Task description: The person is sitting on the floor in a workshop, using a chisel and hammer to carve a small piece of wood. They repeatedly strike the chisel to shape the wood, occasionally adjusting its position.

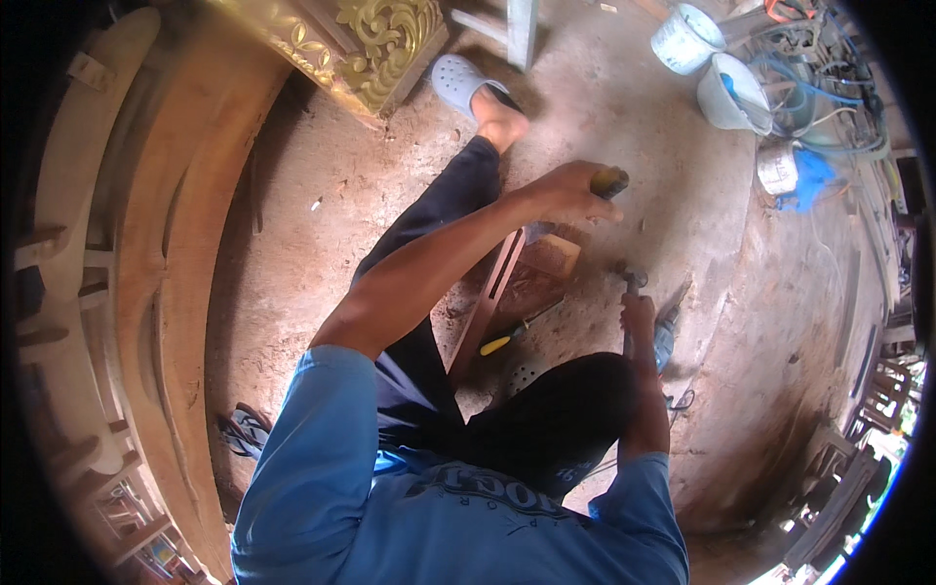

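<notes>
My left hand [568, 195] is wrapped round a chisel [610, 182] with a thick olive-brown handle, held over a piece of wood [487, 307]. Much of the blade is hidden by the hand. This wood is reddish, long and narrow, has a dark slot along it, and lies between my legs beside a lighter wooden block [551, 256]. Lower and to the right, my right hand [639, 317] grips a hammer [634, 280], its head raised away from the chisel. On the floor near the wood rests a yellow-handled tool [497, 344] with a thin shaft.
A blue-grey power tool [666, 336] lies right of my right hand. White buckets [685, 41] and tangled hoses [814, 107] stand at the far right. Long curved planks [180, 244] line the left side. A gold carved panel [390, 44] is at the top, near my clog [456, 86].
</notes>
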`<state>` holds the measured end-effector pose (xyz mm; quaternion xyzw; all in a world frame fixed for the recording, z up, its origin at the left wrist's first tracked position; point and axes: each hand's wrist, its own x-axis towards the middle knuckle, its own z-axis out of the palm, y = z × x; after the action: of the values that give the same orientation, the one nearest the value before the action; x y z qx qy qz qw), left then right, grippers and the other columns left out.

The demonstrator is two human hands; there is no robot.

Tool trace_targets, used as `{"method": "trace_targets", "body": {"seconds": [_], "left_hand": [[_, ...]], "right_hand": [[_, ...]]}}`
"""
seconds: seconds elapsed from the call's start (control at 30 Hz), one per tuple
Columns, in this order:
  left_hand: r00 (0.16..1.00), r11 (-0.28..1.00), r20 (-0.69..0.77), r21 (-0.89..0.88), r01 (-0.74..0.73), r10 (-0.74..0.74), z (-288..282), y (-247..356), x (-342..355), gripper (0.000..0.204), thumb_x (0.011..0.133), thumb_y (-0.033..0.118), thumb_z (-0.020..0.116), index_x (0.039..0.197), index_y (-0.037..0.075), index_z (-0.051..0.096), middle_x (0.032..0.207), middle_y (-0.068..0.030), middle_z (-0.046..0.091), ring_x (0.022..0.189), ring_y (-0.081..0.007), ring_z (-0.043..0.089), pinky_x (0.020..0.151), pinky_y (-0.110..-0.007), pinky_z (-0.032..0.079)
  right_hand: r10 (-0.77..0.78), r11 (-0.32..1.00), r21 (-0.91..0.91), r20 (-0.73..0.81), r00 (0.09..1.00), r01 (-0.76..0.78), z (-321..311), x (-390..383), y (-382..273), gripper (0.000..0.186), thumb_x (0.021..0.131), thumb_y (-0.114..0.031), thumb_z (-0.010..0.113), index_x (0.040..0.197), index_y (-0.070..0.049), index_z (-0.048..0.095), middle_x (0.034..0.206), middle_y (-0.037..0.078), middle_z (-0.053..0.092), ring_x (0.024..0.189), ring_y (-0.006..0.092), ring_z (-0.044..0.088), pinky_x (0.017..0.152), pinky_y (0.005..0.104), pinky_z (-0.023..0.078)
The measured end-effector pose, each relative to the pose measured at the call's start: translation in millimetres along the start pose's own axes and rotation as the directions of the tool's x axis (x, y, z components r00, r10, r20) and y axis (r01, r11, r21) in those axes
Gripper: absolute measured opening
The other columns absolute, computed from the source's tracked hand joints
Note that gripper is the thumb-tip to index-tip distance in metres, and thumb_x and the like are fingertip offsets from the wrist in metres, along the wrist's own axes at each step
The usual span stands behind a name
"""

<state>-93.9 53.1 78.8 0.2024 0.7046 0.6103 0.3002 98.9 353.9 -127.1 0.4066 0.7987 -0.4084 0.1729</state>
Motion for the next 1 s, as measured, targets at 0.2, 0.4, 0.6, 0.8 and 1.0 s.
{"method": "trace_targets", "body": {"seconds": [0.2, 0.4, 0.6, 0.8, 1.0], "left_hand": [[0.982, 0.998, 0.183, 0.039, -0.048, 0.04, 7, -20, -9, 0.032, 0.086, 0.03, 0.081, 0.084, 0.004, 0.061, 0.07, 0.0021, 0.057, 0.07, -0.0101, 0.055, 0.064, -0.029, 0.044], [0.977, 0.965, 0.134, 0.181, -0.188, 0.165, 10, -16, -12, 0.033, 0.086, 0.031, 0.081, 0.087, 0.004, 0.063, 0.072, 0.0025, 0.058, 0.071, -0.0081, 0.055, 0.067, -0.028, 0.044], [0.98, 0.976, 0.196, 0.197, -0.087, 0.048, 0, -14, -17, 0.043, 0.083, 0.04, 0.084, 0.093, 0.003, 0.065, 0.073, 0.0001, 0.057, 0.072, -0.0115, 0.053, 0.067, -0.031, 0.045], [0.971, 0.989, 0.238, 0.138, -0.052, 0.018, -4, -15, -28, 0.04, 0.083, 0.037, 0.085, 0.089, 0.004, 0.064, 0.072, 0.0032, 0.054, 0.071, -0.0078, 0.049, 0.066, -0.027, 0.043], [0.956, 0.967, 0.275, 0.194, -0.164, 0.107, -4, -23, -30, 0.038, 0.081, 0.03, 0.087, 0.09, 0.003, 0.064, 0.074, 0.0023, 0.057, 0.072, -0.0077, 0.048, 0.068, -0.027, 0.045]], "right_hand": [[-0.055, 0.96, 0.276, 0.021, 0.998, 0.047, -70, -97, -66, 0.023, 0.089, -0.024, 0.072, 0.1, -0.007, 0.062, 0.063, 0.001, 0.054, 0.047, 0.0119, 0.052, 0.043, 0.0299, 0.044], [-0.273, 0.892, 0.327, -0.165, 0.948, 0.313, -136, -218, -138, 0.025, 0.09, -0.022, 0.07, 0.106, -0.004, 0.063, 0.065, -0.001, 0.055, 0.049, 0.0079, 0.049, 0.045, 0.0258, 0.039], [-0.405, 0.667, 0.554, -0.291, 0.867, 0.498, -126, -298, -169, 0.028, 0.085, -0.018, 0.071, 0.105, -0.001, 0.061, 0.066, 0.001, 0.056, 0.05, 0.0096, 0.051, 0.048, 0.0239, 0.039], [-0.385, 0.716, 0.516, -0.271, 0.882, 0.471, -102, -338, -189, 0.037, 0.082, -0.015, 0.074, 0.115, -0.001, 0.064, 0.077, -0.001, 0.06, 0.061, 0.0068, 0.055, 0.055, 0.0232, 0.044], [-0.489, 0.718, 0.417, -0.268, 0.83, 0.558, -88, -340, -211, 0.029, 0.083, -0.012, 0.073, 0.106, 0.001, 0.061, 0.079, 0.003, 0.063, 0.069, 0.0094, 0.054, 0.061, 0.0275, 0.046]]}}
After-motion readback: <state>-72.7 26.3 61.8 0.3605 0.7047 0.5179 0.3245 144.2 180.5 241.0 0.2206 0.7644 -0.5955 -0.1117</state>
